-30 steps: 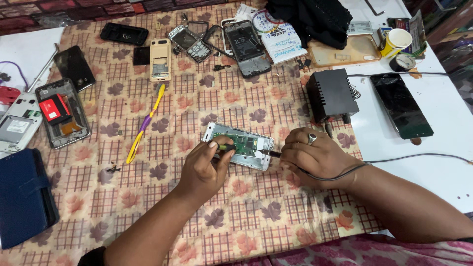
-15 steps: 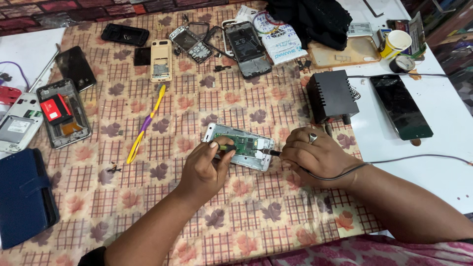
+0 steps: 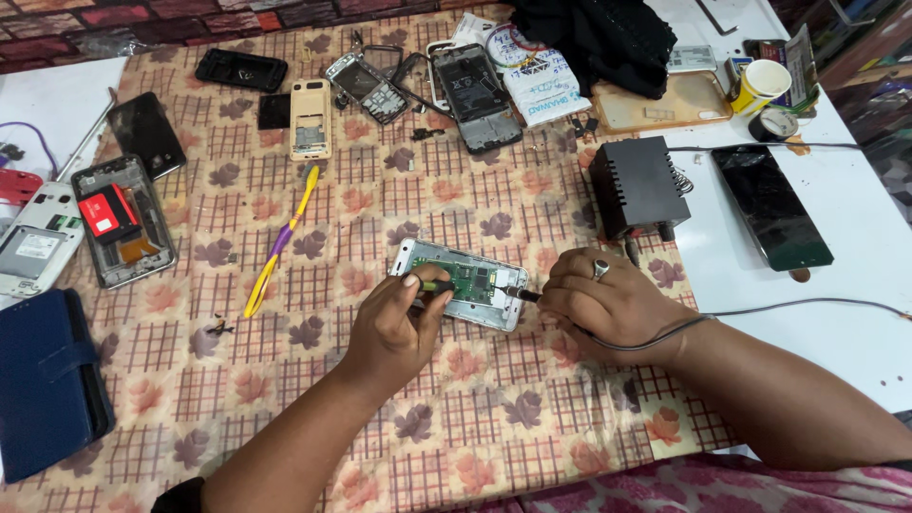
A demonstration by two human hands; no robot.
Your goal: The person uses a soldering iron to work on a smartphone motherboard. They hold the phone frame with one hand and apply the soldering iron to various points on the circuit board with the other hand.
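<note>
An opened white phone with a green circuit board showing lies on the patterned tablecloth. My left hand rests at the phone's near left side and pinches a thin yellow-green tool whose tip lies on the board. My right hand, with a ring on one finger, holds a corded soldering iron with its dark tip at the phone's right end. The iron's cable runs off to the right across the white table.
A black power box sits just beyond my right hand. A dark phone lies to the right. Several dismantled phones are at the back, more phone parts and a blue case on the left, a yellow-purple tool between.
</note>
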